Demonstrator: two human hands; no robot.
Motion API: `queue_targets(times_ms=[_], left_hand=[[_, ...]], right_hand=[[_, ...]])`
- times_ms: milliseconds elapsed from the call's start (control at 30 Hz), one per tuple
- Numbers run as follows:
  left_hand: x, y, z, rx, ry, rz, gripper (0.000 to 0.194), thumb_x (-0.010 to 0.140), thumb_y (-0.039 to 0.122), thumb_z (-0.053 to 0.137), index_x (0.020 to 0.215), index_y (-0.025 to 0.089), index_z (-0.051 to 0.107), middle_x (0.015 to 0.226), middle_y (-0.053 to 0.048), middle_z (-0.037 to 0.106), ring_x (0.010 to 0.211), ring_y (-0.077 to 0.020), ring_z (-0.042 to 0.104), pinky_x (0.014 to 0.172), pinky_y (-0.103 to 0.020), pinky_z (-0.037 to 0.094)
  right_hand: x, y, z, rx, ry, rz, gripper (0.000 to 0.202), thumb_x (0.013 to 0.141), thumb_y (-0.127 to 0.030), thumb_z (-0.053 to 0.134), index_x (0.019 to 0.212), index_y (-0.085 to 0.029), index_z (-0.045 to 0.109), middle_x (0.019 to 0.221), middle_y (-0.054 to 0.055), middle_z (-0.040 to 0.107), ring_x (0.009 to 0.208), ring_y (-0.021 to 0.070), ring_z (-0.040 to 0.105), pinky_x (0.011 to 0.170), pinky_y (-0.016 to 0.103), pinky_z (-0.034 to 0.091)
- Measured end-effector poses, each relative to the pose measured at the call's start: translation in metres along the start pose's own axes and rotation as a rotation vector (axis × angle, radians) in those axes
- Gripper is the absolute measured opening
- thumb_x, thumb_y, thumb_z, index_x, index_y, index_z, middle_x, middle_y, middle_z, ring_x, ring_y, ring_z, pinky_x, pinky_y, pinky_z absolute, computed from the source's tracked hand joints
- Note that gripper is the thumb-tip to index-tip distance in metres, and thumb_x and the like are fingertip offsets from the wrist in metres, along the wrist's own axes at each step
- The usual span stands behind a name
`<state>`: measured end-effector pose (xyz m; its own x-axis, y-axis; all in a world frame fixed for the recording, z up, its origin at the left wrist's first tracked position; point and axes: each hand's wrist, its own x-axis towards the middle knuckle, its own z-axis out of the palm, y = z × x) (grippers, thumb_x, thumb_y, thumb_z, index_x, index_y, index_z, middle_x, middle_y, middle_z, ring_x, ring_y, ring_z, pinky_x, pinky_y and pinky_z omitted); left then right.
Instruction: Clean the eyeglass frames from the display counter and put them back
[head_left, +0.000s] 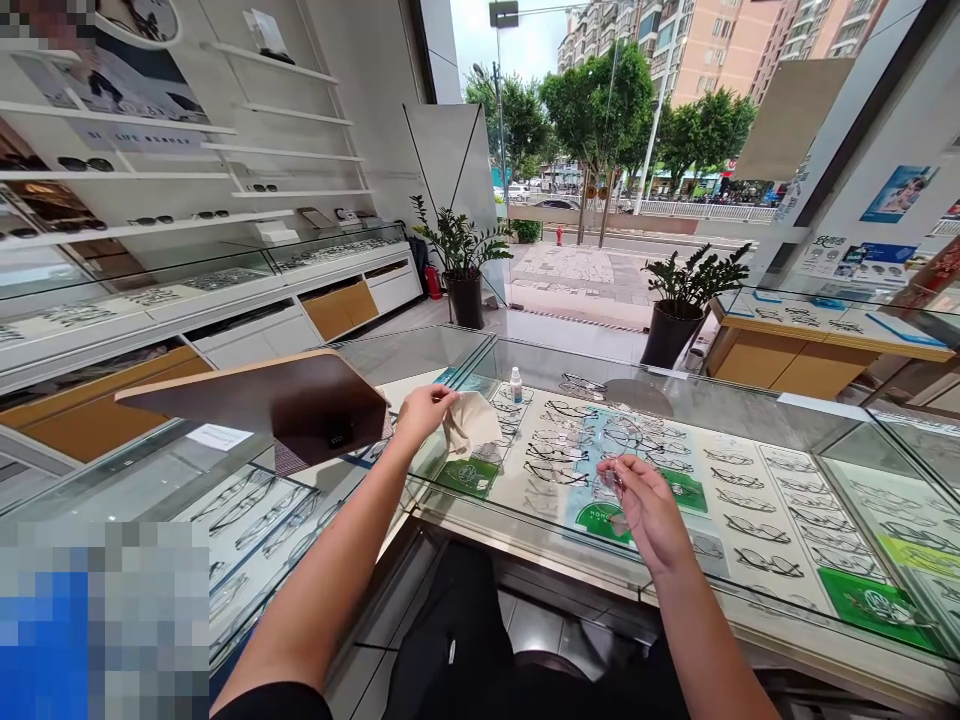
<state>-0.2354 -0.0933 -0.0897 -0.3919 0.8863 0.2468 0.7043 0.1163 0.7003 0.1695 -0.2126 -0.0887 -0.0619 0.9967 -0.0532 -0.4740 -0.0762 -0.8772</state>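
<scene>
My left hand (426, 412) pinches the edge of a beige cloth (472, 422), which hangs down over the glass counter. To the right, my right hand (637, 492) has its fingers closed on a small, thin pair of glasses (611, 478), partly hidden by the fingers. The two hands are apart, both above the glass top. A small white bottle (516, 385) stands upright on the counter beyond the cloth. Under the glass lie rows of eyeglasses (559, 445) and green cards (469, 477).
A dark mirror or board (322, 405) stands tilted on the counter left of my left hand. The glass display counter (525, 515) runs across in front of my legs. Potted plants (465, 300) stand beyond it, near the shop window.
</scene>
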Motion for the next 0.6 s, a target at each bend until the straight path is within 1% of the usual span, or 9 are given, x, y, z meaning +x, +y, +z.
queue_targets(times_ms=[67,133,167,233,267,333,400,467,600], left_hand=[[-0.01,0.019,-0.012,-0.02,0.007,0.068,0.028,0.087,0.048,0.067,0.088,0.022,0.078,0.088,-0.005,0.08,0.086,-0.0256,0.071,0.076,-0.032,0.05],[-0.023,0.039,-0.025,-0.027,0.064,0.13,0.036,0.092,0.053,0.061,0.098,0.022,0.079,0.1,-0.006,0.081,0.097,-0.0269,0.071,0.082,-0.032,0.051],[-0.028,0.049,-0.032,0.007,0.044,0.173,0.037,0.09,0.055,0.064,0.095,0.021,0.079,0.098,-0.007,0.081,0.097,-0.0285,0.07,0.081,-0.033,0.051],[-0.039,0.068,-0.045,0.069,-0.106,0.224,0.035,0.084,0.056,0.072,0.085,0.022,0.08,0.089,-0.008,0.08,0.09,-0.0305,0.07,0.076,-0.035,0.051],[-0.043,0.077,-0.052,0.063,-0.107,0.25,0.034,0.084,0.056,0.072,0.084,0.023,0.081,0.09,-0.008,0.08,0.09,-0.0308,0.07,0.076,-0.035,0.051],[-0.049,0.094,-0.064,0.033,-0.046,0.28,0.036,0.086,0.057,0.07,0.086,0.023,0.081,0.092,-0.007,0.081,0.091,-0.0303,0.07,0.077,-0.035,0.051],[-0.055,0.111,-0.074,0.007,-0.133,0.293,0.038,0.086,0.059,0.069,0.083,0.023,0.08,0.087,-0.007,0.08,0.085,-0.0282,0.07,0.074,-0.034,0.051],[-0.062,0.127,-0.08,-0.031,-0.225,0.316,0.04,0.087,0.06,0.067,0.082,0.022,0.077,0.082,-0.005,0.077,0.079,-0.0257,0.069,0.071,-0.033,0.05],[-0.075,0.15,-0.077,-0.109,-0.261,0.385,0.037,0.091,0.058,0.064,0.083,0.022,0.068,0.082,-0.003,0.074,0.076,-0.022,0.066,0.068,-0.031,0.047]], right_hand=[[0.0,0.002,0.0,0.003,-0.005,0.004,0.028,0.077,-0.045,0.093,0.088,-0.025,0.077,0.098,0.005,0.077,0.107,0.0264,0.067,0.107,0.042,0.046],[0.0,0.003,0.0,0.006,-0.006,0.012,0.028,0.077,-0.046,0.092,0.089,-0.025,0.078,0.099,0.005,0.077,0.107,0.0263,0.067,0.106,0.042,0.046],[0.0,0.004,-0.001,0.007,-0.007,0.015,0.028,0.077,-0.046,0.092,0.089,-0.025,0.078,0.099,0.005,0.077,0.107,0.0262,0.066,0.106,0.041,0.046],[0.0,0.005,-0.001,0.002,-0.009,0.019,0.028,0.078,-0.046,0.092,0.088,-0.025,0.078,0.099,0.005,0.077,0.107,0.0261,0.066,0.106,0.041,0.046],[-0.001,0.006,-0.001,-0.005,-0.01,0.022,0.028,0.078,-0.046,0.092,0.088,-0.025,0.078,0.099,0.005,0.078,0.107,0.0261,0.066,0.105,0.041,0.046],[-0.002,0.006,0.001,-0.023,-0.013,0.023,0.028,0.078,-0.047,0.091,0.088,-0.025,0.078,0.099,0.005,0.078,0.106,0.026,0.067,0.105,0.04,0.047],[-0.003,0.004,0.003,-0.041,-0.023,0.018,0.028,0.079,-0.047,0.09,0.089,-0.024,0.078,0.1,0.006,0.078,0.107,0.0262,0.067,0.105,0.04,0.047],[-0.004,0.002,0.007,-0.056,-0.04,0.011,0.027,0.08,-0.048,0.089,0.089,-0.025,0.078,0.1,0.006,0.078,0.108,0.0268,0.067,0.106,0.042,0.047],[-0.007,-0.004,0.02,-0.062,-0.094,-0.01,0.027,0.08,-0.049,0.089,0.088,-0.026,0.078,0.1,0.006,0.078,0.108,0.0271,0.066,0.107,0.043,0.046]])
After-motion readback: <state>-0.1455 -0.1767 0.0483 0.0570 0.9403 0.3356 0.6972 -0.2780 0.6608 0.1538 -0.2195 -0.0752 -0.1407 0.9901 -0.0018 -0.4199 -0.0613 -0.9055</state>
